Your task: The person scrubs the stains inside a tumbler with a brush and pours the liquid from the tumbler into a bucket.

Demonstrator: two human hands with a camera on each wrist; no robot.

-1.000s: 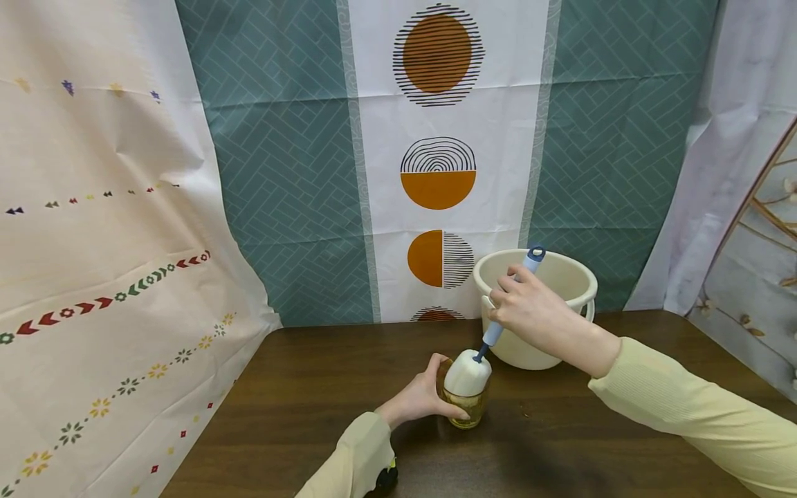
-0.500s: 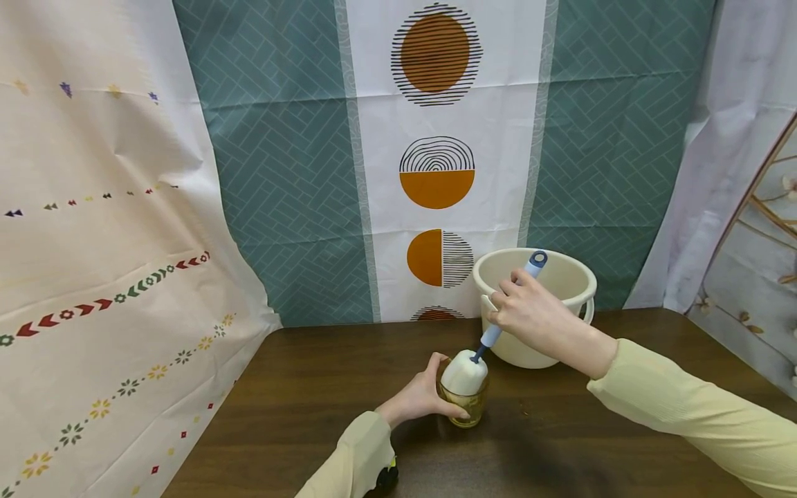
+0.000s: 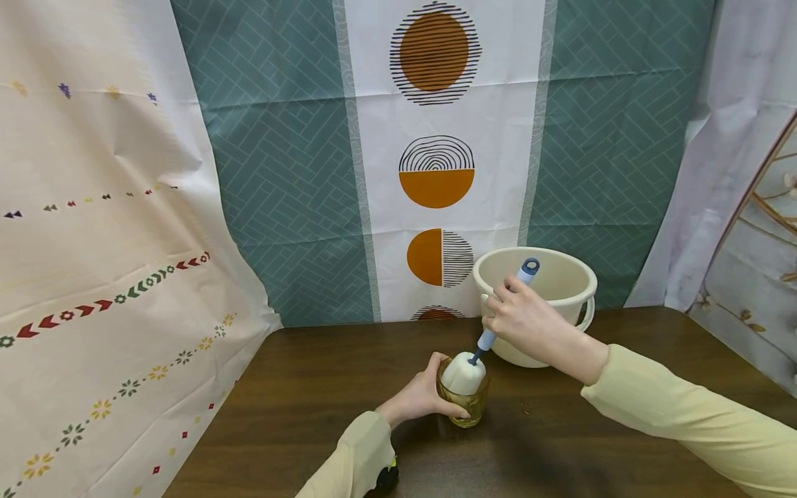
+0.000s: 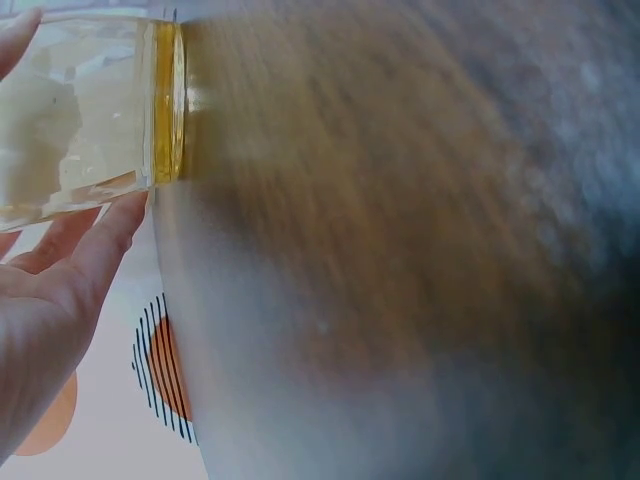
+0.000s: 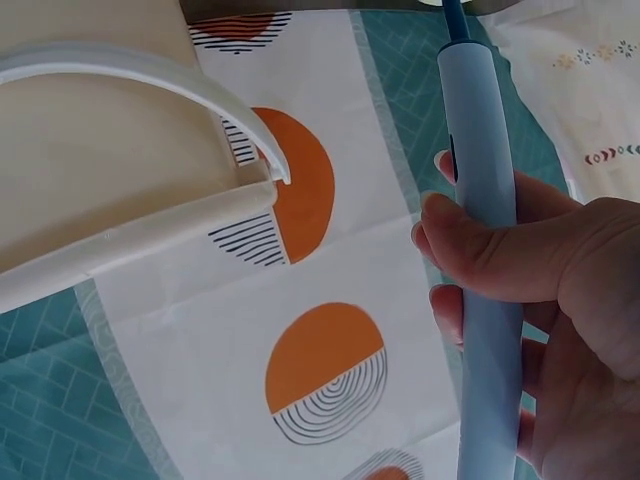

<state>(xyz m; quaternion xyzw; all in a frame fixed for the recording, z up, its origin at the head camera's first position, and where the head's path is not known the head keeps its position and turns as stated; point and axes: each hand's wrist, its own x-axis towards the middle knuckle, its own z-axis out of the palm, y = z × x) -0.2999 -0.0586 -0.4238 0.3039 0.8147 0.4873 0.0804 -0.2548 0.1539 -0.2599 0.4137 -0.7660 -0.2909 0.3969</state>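
An amber drinking glass [image 3: 468, 409] stands on the brown table, and my left hand [image 3: 423, 398] grips it round the side. The left wrist view shows the faceted glass [image 4: 90, 110] sideways, with fingers [image 4: 110, 235] along its wall. A cup brush with a white sponge head [image 3: 463, 375] sits partly inside the glass, tilted. My right hand [image 3: 519, 315] holds its light blue handle [image 3: 488, 339]. In the right wrist view the thumb and fingers wrap the handle [image 5: 482, 150]. The sponge's lower end shows only dimly through the glass.
Behind the right hand stands a cream bucket [image 3: 569, 277] with a handle at its side. A patterned cloth [image 3: 299, 207] hangs along the table's back edge. The brown table [image 3: 311, 387] spreads around the glass.
My right hand and the brush handle have shifted slightly left and down. The sponge head has moved a little left in the glass. My left hand stays almost still.
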